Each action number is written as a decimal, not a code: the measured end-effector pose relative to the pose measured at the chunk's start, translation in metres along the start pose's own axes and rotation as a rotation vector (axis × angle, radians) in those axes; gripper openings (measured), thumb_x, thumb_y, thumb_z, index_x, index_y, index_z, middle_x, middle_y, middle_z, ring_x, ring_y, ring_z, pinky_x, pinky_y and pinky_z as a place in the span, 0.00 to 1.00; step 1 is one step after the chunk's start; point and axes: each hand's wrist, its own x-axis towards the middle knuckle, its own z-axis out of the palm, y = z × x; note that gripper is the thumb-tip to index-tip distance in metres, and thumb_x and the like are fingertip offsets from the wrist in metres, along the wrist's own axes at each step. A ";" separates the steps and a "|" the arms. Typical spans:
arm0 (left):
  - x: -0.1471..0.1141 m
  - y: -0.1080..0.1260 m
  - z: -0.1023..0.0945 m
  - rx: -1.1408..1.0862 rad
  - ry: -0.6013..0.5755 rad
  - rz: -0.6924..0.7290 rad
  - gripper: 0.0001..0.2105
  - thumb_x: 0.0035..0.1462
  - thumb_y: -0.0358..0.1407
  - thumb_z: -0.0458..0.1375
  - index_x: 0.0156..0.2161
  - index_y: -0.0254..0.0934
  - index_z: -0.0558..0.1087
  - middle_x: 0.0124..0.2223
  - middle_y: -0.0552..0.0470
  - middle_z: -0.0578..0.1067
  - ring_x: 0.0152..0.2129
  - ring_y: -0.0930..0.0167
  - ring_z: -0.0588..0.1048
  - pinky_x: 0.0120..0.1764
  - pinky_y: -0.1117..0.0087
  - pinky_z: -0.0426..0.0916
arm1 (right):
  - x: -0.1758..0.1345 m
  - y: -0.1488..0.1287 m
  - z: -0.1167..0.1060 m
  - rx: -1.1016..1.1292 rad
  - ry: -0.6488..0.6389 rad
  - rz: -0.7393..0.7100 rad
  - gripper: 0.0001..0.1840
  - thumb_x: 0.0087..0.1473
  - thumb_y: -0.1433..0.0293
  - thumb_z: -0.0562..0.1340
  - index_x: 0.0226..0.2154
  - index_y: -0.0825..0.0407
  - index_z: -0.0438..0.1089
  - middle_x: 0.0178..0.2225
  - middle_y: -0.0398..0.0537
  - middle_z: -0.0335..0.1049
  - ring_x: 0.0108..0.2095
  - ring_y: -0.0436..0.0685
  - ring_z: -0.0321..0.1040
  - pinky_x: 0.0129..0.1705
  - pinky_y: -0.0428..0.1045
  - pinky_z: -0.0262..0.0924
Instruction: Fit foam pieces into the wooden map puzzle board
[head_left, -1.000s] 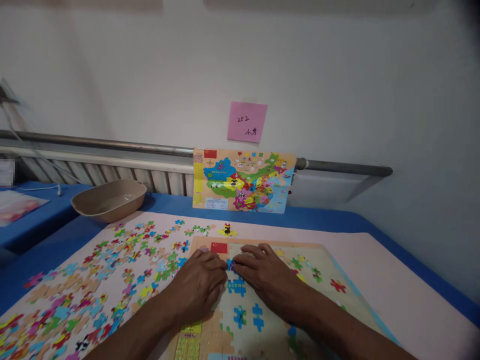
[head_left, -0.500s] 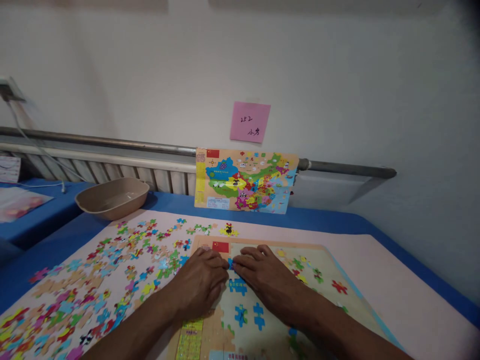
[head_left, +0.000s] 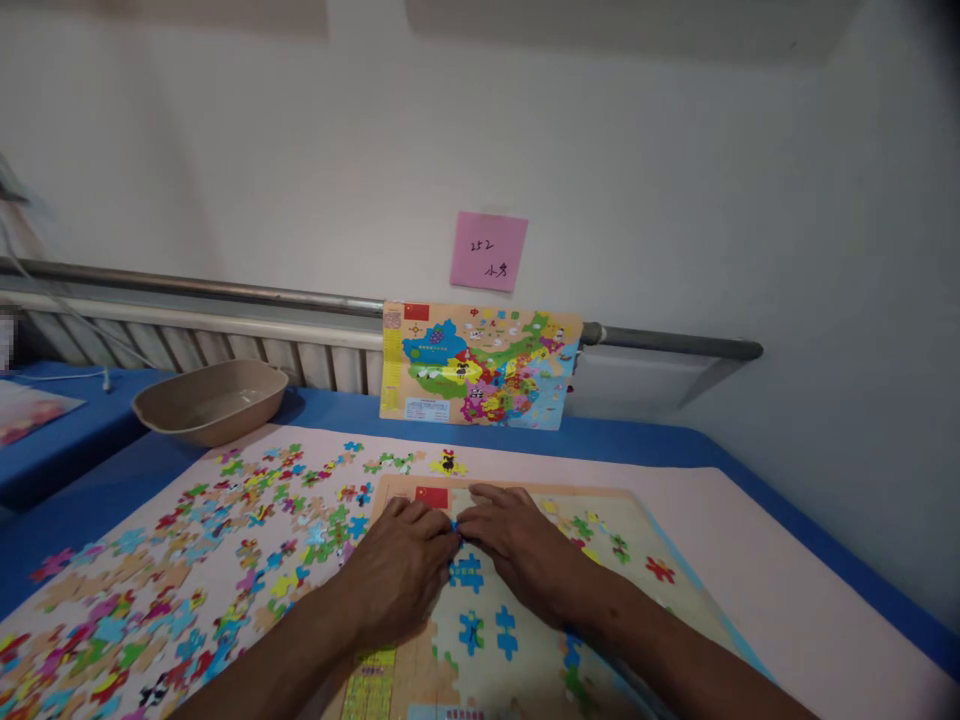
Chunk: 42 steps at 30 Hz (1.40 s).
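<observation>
Near the upper left of the puzzle board, my left hand and my right hand meet at their fingertips. Between them a small blue jigsaw piece shows, mostly covered by fingers. The fingers of my left hand are curled in around it; those of my right hand bend down onto its other side. Just below lie joined blue pieces, a blue and green piece and another blue piece. A red flag is printed on assembled pieces above my left hand.
Many loose jigsaw pieces cover the pink sheet on the left. A tan basin stands behind them. A printed map picture leans against the pipe, below a pink note. A red piece lies on the board's right.
The view has shifted slightly, so everything sits a little further left. My hands stay at the same spot on the board, fingertips still together at the blue jigsaw piece.
</observation>
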 end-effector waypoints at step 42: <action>0.003 -0.003 0.007 0.004 0.038 0.032 0.06 0.70 0.33 0.52 0.44 0.42 0.72 0.45 0.50 0.76 0.42 0.60 0.69 0.46 0.55 0.54 | -0.010 0.017 -0.025 -0.161 0.022 0.504 0.09 0.70 0.71 0.62 0.38 0.51 0.77 0.40 0.50 0.73 0.47 0.63 0.63 0.49 0.56 0.51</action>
